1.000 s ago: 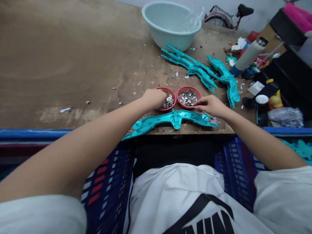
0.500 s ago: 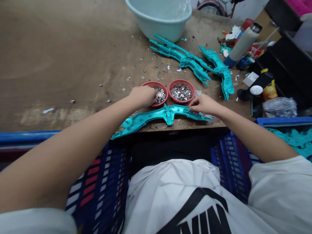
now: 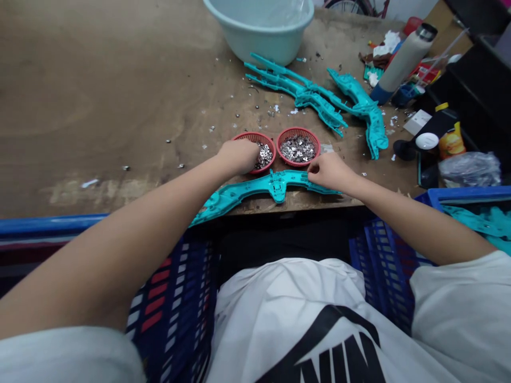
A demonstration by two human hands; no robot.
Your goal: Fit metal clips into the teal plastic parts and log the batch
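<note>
A long turquoise plastic part (image 3: 255, 187) lies along the table's front edge. At its right section, my right hand (image 3: 329, 173) is pinched closed, its fingertips at the part's surface; whatever sits between them is too small to name. My left hand (image 3: 238, 156) reaches into the left red basket (image 3: 254, 134), which holds small metal clips (image 3: 265, 155). Its fingertips are hidden among the clips, so their grip does not show. Beside it stands the right red basket (image 3: 298, 131), filled with similar small metal pieces.
Behind the baskets lie more turquoise parts (image 3: 315, 103) and a pale blue basin (image 3: 263, 40). A bottle (image 3: 405, 64), a plastic bag (image 3: 470, 171) and black bins crowd the right. Blue crates (image 3: 167, 303) flank my lap. Loose bits of metal dot the table (image 3: 99, 106).
My right hand has shifted slightly left along the turquoise part, its fingers closer together. The left hand stays in the left basket. The camera view has turned a little.
</note>
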